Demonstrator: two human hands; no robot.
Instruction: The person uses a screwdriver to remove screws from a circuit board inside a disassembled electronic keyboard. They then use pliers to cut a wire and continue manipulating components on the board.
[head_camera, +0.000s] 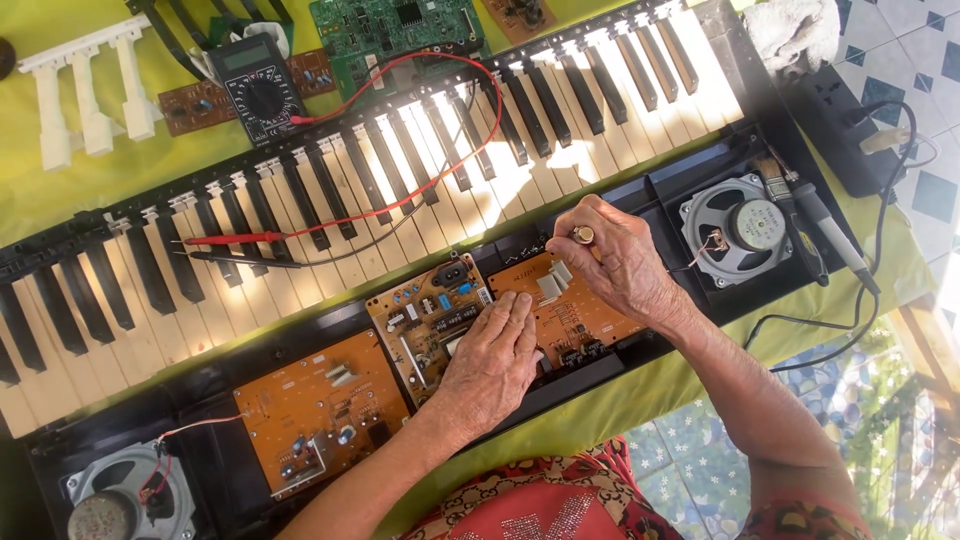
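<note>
An opened electronic keyboard (330, 210) lies across a yellow-green cloth, its inner boards exposed. My left hand (492, 362) rests flat, fingers together, on the middle orange circuit board (425, 315). My right hand (612, 258) is closed around a screwdriver (584, 237), its round handle end showing, pointed down at the right orange circuit board (572, 315). The tool's tip is hidden by my fingers.
A third orange board (320, 410) and a speaker (125, 495) sit at lower left; another speaker (735, 228) at right beside a brush (790, 215) and soldering iron (830, 235). A multimeter (258, 88) with red and black probes lies over the keys. Green board (395, 30), white key pieces (90, 90), power strip (840, 130).
</note>
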